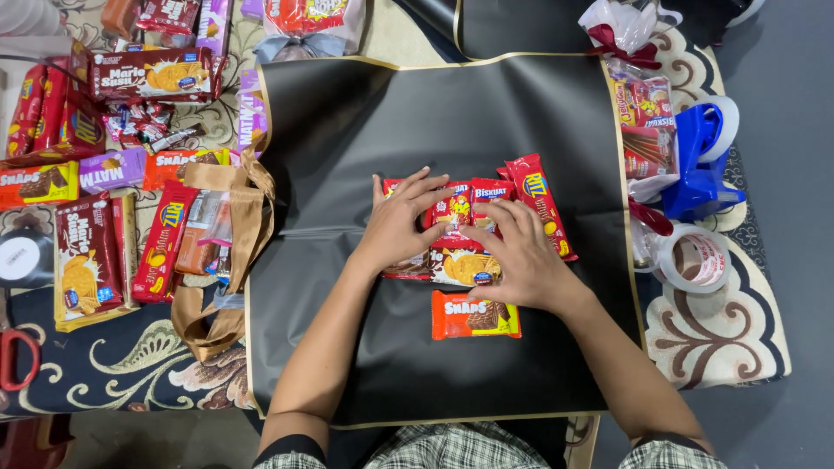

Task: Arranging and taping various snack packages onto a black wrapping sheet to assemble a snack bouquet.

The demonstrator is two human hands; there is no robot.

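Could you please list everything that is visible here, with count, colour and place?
black sheet: one, black with gold edge, centre of the floor
snack packs: several, mostly red, bunched mid-sheet under both hands
orange pack: one, orange, alone on the sheet just below the bunch
loose packs: many, red, orange, purple, left of the sheet
ribbon: one, tan, on the sheet's left edge
tape dispenser: one, blue, right of the sheet
tape roll: one, clear, below the dispenser
wrapped bundle: one, clear wrap with red bow, right edge
left hand: flat on the bunch
right hand: flat on the bunch
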